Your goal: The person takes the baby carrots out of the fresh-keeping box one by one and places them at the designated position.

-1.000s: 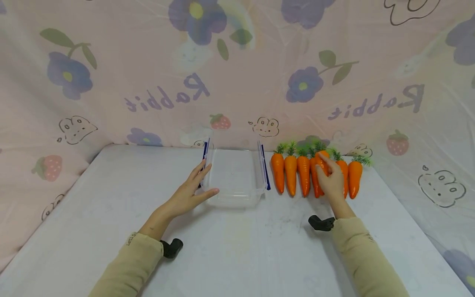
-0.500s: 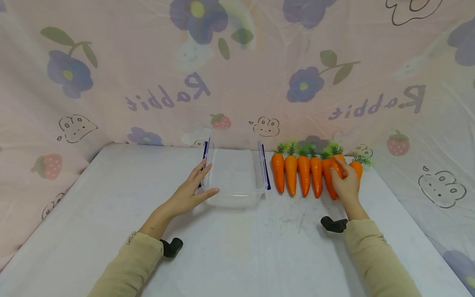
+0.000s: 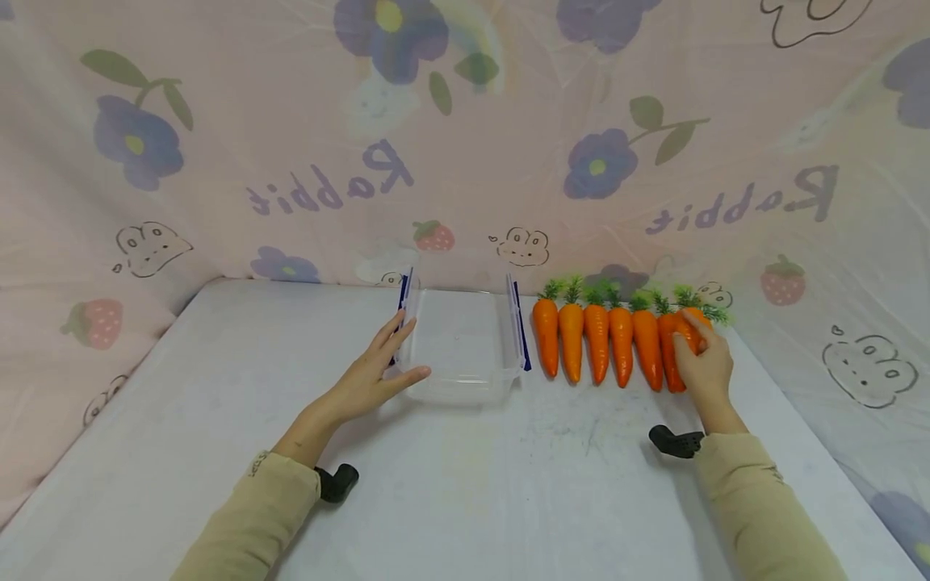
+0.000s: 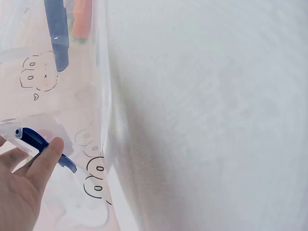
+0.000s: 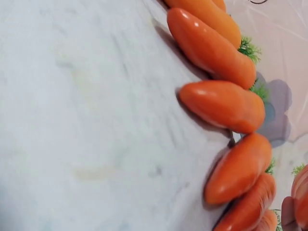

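Observation:
A clear plastic food box [image 3: 454,389] with blue-edged side flaps stands at the back of the white table. My left hand [image 3: 370,379] rests against its left side, fingers fairly straight and thumb spread toward the front wall. In the left wrist view, a finger lies by the blue latch [image 4: 36,139]. My right hand [image 3: 708,367] pinches an orange carrot [image 5: 302,195] near its leafy top, above the right end of a row of carrots [image 3: 596,343]. It partly covers the last carrot there, whose green leaves [image 3: 715,312] show beyond the hand.
The row of several carrots lies side by side just right of the box, tips toward me. A patterned pink cloth [image 3: 465,186] hangs behind the white table [image 3: 465,492]. Black wrist mounts [image 3: 337,484] stick out from both sleeves.
My right hand has moved to the right along the row, carrying the carrot over toward the last one. The left hand and the box have stayed in place.

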The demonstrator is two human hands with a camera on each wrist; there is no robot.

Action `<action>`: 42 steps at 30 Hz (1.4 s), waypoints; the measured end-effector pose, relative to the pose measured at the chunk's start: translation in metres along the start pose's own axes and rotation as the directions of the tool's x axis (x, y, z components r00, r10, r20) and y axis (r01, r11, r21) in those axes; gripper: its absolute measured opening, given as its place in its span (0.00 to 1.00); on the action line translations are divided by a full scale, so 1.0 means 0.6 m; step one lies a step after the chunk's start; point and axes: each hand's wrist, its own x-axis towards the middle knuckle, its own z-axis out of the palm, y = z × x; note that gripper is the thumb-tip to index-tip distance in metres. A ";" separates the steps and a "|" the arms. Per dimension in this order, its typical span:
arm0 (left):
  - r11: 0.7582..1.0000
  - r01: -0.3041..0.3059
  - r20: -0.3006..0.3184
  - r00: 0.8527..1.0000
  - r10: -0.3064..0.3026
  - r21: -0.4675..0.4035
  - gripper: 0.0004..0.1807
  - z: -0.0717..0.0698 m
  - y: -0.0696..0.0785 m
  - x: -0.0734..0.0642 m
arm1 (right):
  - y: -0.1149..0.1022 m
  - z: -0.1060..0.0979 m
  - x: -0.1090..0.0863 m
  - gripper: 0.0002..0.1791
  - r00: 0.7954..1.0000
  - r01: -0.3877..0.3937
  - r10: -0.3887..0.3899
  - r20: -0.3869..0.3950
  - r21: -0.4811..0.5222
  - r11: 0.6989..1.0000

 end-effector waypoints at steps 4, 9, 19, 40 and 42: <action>1.000 0.005 -0.004 1.000 -0.005 0.005 0.45 0.000 0.001 0.000 | 0.009 -0.010 0.004 0.26 1.000 0.005 -0.005 -0.030 -0.001 1.000; 1.000 0.004 -0.003 1.000 -0.004 0.009 0.45 0.000 0.000 0.001 | 0.024 -0.021 0.006 0.28 0.999 -0.026 0.027 -0.033 0.016 1.000; 1.000 0.009 -0.001 1.000 -0.009 0.017 0.45 0.000 -0.002 0.000 | 0.050 -0.037 0.012 0.31 0.994 -0.111 0.111 0.021 -0.008 0.994; 1.000 0.017 0.003 1.000 -0.017 0.023 0.45 0.000 -0.001 0.000 | 0.087 -0.042 0.028 0.33 0.962 -0.199 0.219 0.160 -0.136 0.971; 1.000 0.017 0.001 1.000 -0.017 0.022 0.45 0.000 -0.001 0.000 | 0.089 -0.042 0.030 0.34 0.955 -0.215 0.239 0.173 -0.147 0.966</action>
